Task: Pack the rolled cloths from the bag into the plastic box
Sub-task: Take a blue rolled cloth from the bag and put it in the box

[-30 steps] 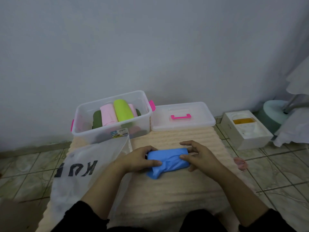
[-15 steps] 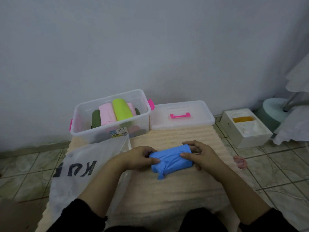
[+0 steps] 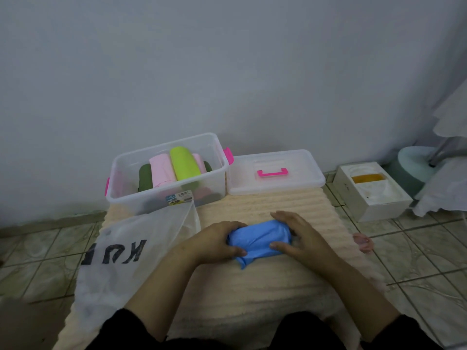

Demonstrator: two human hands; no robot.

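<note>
The person kneels or sits at a cream ribbed mat [image 3: 265, 286] on the tiled floor, and both hands are on one blue rolled cloth [image 3: 260, 239] lying in the middle of it. The left hand [image 3: 217, 242] cups the roll's left end, fingers curled over the top and thumb underneath; the right hand [image 3: 295, 234] wraps the other end the same way. Each grip is closed on the cloth, I'd say to keep the roll tight, since a loose corner pokes out at the near edge and looks ready to unravel.

The clear plastic box [image 3: 166, 173] stands open at the far left of the mat against the wall, within easy reach. Inside lie a lime green roll [image 3: 183, 162], a pink roll [image 3: 161, 171] and a dark green roll [image 3: 145, 175], side by side, with more beneath. Room remains at the box's left, which is likely where the blue one goes. Its lid [image 3: 275, 173], with a pink handle, rests flat just beside the box, out of the way.

The white bag [image 3: 126, 248] lies slack to the left, mouth toward the box; it carries bold black letters, seen upside down, seemingly "KUF", partly cut off. A small sticker on the box front is too small to read.
</note>
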